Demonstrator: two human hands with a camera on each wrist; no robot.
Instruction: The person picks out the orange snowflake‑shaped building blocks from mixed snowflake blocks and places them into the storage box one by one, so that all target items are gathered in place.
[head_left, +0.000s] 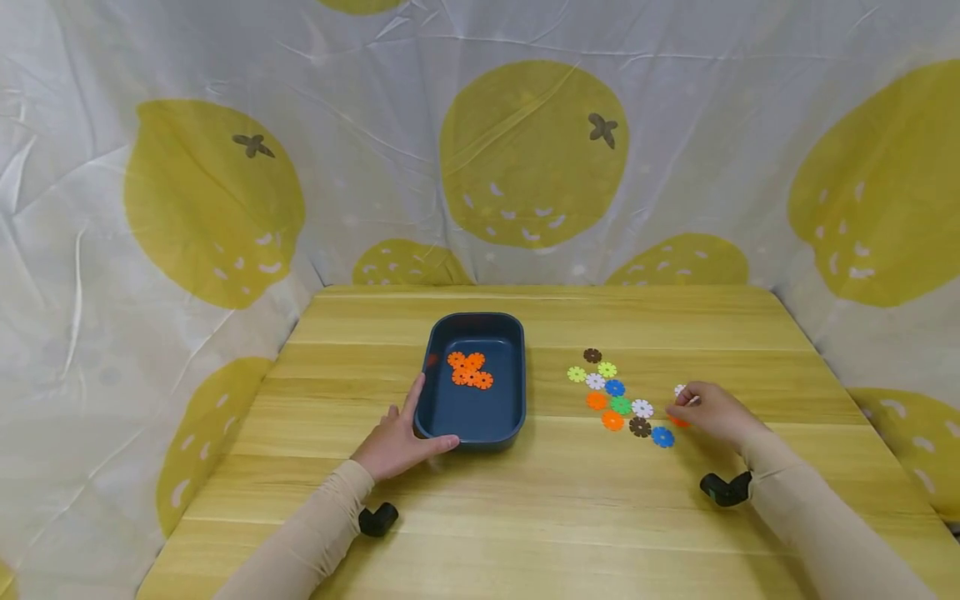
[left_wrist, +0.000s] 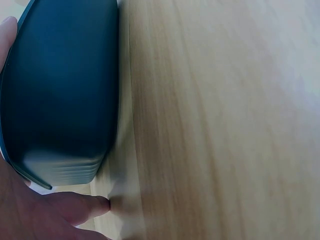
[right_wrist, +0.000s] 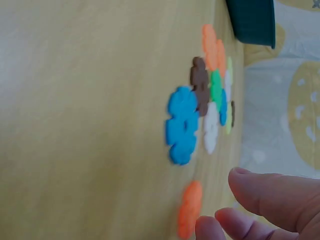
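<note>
My left hand (head_left: 397, 442) rests at the near left corner of a dark blue rectangular tub (head_left: 508, 429), forefinger along the left side and thumb reaching across the near rim. Several orange flower-shaped plastic discs (head_left: 471, 371) lie together inside the tub. On the right, my right hand (head_left: 712, 408) is low over the table beside an orange flower-shaped disc (right_wrist: 190, 210), partly hidden by the hand in the head view. The right wrist view shows its thumb and fingers apart, fingertips close to that disc; contact cannot be told. A white disc (head_left: 679, 389) peeks out behind the hand.
Between tub and right hand lie several flower-shaped discs, among them a blue disc (head_left: 663, 437), a green disc (head_left: 621, 405) and a brown disc (head_left: 592, 355). The wooden table (head_left: 525, 525) meets a lemon-patterned cloth (head_left: 375, 125) at its back and sides.
</note>
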